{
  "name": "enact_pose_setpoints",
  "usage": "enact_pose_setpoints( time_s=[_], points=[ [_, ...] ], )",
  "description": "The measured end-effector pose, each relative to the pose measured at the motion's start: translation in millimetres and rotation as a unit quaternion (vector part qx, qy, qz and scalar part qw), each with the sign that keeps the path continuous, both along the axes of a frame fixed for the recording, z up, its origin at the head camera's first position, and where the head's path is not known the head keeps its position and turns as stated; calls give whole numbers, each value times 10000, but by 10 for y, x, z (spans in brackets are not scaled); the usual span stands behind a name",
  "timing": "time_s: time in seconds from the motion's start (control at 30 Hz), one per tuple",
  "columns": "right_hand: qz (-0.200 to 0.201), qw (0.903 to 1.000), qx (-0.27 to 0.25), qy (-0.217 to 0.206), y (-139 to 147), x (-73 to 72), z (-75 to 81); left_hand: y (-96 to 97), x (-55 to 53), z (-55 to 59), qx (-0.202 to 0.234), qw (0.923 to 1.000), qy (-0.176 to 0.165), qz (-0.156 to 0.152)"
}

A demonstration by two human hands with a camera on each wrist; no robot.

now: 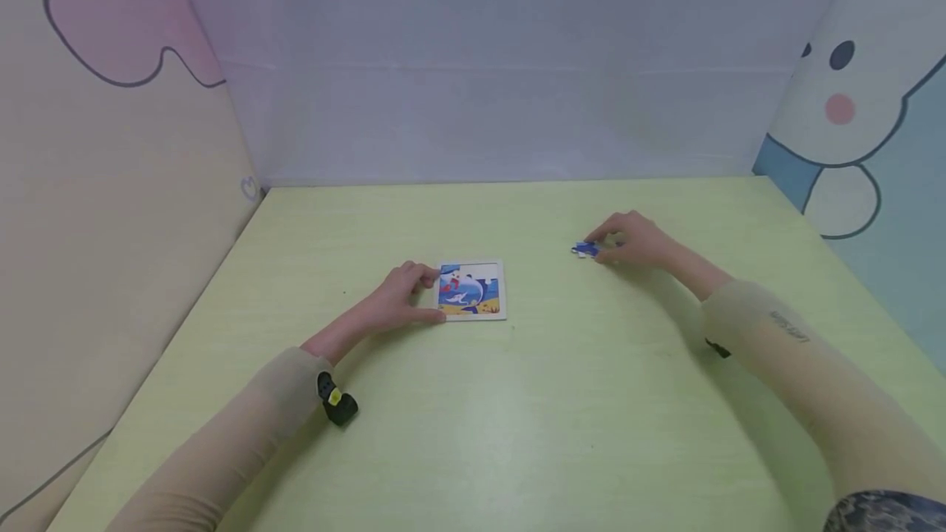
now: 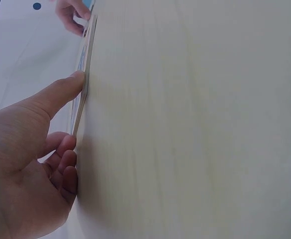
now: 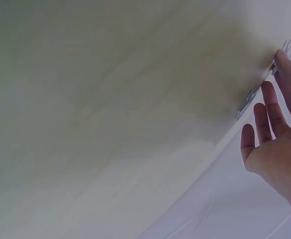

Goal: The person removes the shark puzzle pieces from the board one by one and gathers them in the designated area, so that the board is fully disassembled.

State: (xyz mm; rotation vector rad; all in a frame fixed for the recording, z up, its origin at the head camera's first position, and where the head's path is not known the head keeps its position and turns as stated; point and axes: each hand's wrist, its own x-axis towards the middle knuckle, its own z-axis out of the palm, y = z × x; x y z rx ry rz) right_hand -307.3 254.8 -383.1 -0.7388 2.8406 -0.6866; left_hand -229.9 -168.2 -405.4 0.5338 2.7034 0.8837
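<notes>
Presently, the framed puzzle (image 1: 502,295) is clasped along its left edge between thumb and fingers of the left hand (image 1: 395,300); blue puzzle pieces (image 1: 585,249) are set well apart to its right and slightly farther out, nearer the right hand (image 1: 637,242), whose fingers are bent about them; firm pinching cannot be told; a white gap (image 1: 484,271) is seen toward the puzzle's far right, facing the pieces.

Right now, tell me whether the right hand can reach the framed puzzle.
Probably yes: nothing visible stands between the right hand and the framed puzzle, though the left hand holds its left side.
</notes>
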Motion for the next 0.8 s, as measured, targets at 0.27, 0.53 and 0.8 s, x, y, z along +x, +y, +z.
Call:
enact_pose_setpoints(
  time_s=[0.27,0.53,0.8],
  points=[
    [-39,9999,-57,-80,101,14,-39,16,7,-7,8,10000,-24,-6],
    [-229,9995,-54,-230,115,8,-39,13,-22,-10,12,10000,-42,5],
    [-258,9993,-31,-280,100,10,-17,14,-15,-5,3,10000,14,-45]
  ],
)
